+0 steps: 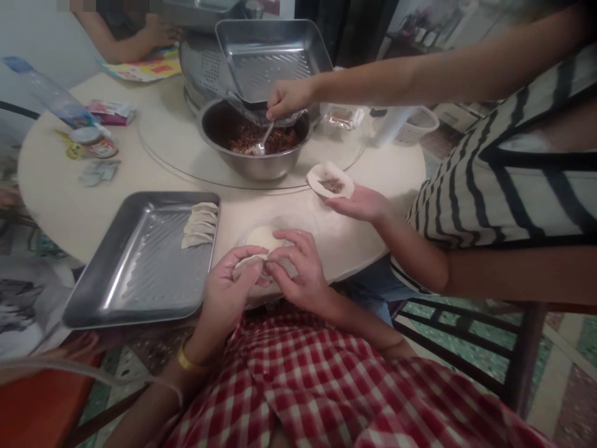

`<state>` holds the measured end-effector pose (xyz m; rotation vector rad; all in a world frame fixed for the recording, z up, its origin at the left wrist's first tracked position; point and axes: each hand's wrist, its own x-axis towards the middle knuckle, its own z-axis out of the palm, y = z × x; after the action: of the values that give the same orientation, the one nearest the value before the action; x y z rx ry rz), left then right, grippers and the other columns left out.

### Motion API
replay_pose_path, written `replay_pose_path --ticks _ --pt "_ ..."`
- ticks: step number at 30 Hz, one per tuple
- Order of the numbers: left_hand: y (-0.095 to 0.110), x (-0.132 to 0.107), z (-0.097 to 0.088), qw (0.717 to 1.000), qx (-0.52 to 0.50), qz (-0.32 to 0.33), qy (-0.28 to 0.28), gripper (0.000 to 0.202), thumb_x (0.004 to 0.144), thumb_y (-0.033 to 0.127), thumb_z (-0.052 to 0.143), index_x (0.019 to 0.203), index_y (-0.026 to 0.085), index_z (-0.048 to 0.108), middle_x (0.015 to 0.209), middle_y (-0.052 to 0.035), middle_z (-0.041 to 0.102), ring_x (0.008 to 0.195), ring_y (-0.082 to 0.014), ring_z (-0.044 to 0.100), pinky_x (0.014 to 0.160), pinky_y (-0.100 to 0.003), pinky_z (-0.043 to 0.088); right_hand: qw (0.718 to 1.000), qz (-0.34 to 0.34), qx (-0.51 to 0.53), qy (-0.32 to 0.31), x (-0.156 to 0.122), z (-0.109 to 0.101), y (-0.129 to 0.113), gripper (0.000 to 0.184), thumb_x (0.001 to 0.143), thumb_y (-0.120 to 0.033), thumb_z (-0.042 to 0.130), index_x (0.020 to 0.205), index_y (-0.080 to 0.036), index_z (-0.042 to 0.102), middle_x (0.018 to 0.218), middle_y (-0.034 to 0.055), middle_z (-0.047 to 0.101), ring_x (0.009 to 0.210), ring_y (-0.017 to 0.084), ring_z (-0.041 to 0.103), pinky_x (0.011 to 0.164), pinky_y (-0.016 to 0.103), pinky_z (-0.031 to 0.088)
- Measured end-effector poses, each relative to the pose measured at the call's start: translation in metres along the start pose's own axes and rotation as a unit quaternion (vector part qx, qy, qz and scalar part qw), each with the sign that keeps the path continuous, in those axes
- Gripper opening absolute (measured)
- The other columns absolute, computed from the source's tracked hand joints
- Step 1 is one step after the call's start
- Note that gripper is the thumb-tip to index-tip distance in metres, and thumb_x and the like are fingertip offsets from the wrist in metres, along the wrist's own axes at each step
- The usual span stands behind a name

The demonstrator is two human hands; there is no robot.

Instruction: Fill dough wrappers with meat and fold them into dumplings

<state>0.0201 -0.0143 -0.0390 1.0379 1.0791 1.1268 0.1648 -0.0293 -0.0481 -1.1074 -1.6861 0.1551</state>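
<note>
A folded dumpling (248, 264) is held between my two hands at the table's front edge. My left hand (233, 277) is closed round its left side, thumb on top. My right hand (301, 270) pinches its right end between thumb and fingertips. Just behind lies a pale stack of dumpling wrappers (262, 236), partly hidden by my fingers. To the left is a metal tray (149, 249) with several finished dumplings (200, 225) in a row along its right side.
A person in a striped top (504, 180) holds a filled wrapper (332, 182) and a spoon (263, 140) in a steel bowl of filling (254, 165). Behind stands another metal tray (275, 59). A bottle (51, 93) and a jar (96, 143) are at the left.
</note>
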Motion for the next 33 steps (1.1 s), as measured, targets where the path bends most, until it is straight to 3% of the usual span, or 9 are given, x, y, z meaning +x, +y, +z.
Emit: replay_pose_path --ticks 8,16,24,33 --pt "0.003 0.001 0.004 0.999 -0.019 0.011 0.029 0.019 0.068 0.029 0.076 0.079 0.016 0.066 0.082 -0.0028 0.071 0.061 -0.0119 0.063 0.051 -0.02 0.051 0.999 0.029 0.013 -0.028 -0.004 0.002 0.003 0.008 0.087 -0.022 0.055 0.087 -0.024 0.062 0.115 0.0082 0.063 0.111 0.023 0.054 0.099 0.046 0.042" --pt "0.006 0.0 0.006 0.999 -0.039 0.01 0.031 0.019 0.067 0.028 0.076 0.077 0.016 0.065 0.082 -0.0019 0.07 0.058 -0.0101 0.061 0.048 -0.019 0.05 1.0 0.016 -0.016 -0.012 -0.005 0.001 0.004 0.008 0.088 -0.025 0.057 0.087 -0.025 0.064 0.115 0.0081 0.063 0.11 0.023 0.056 0.098 0.045 0.044" --pt "0.005 0.0 0.004 0.999 -0.031 0.009 0.013 0.021 0.069 0.03 0.076 0.08 0.016 0.065 0.082 -0.0029 0.071 0.062 -0.0119 0.063 0.05 -0.019 0.05 0.999 -0.025 -0.02 -0.019 0.0 -0.001 0.002 0.014 0.089 -0.025 0.054 0.092 -0.024 0.068 0.116 0.0093 0.061 0.112 0.022 0.056 0.097 0.044 0.046" --pt "-0.004 0.004 0.0 1.0 -0.02 0.005 -0.007 0.022 0.072 0.032 0.076 0.082 0.017 0.064 0.085 -0.0013 0.07 0.065 -0.0114 0.064 0.053 -0.019 0.051 0.998 -0.016 -0.058 0.003 -0.002 0.0 0.005 0.009 0.089 -0.024 0.056 0.091 -0.024 0.065 0.115 0.0085 0.064 0.111 0.023 0.055 0.096 0.044 0.047"
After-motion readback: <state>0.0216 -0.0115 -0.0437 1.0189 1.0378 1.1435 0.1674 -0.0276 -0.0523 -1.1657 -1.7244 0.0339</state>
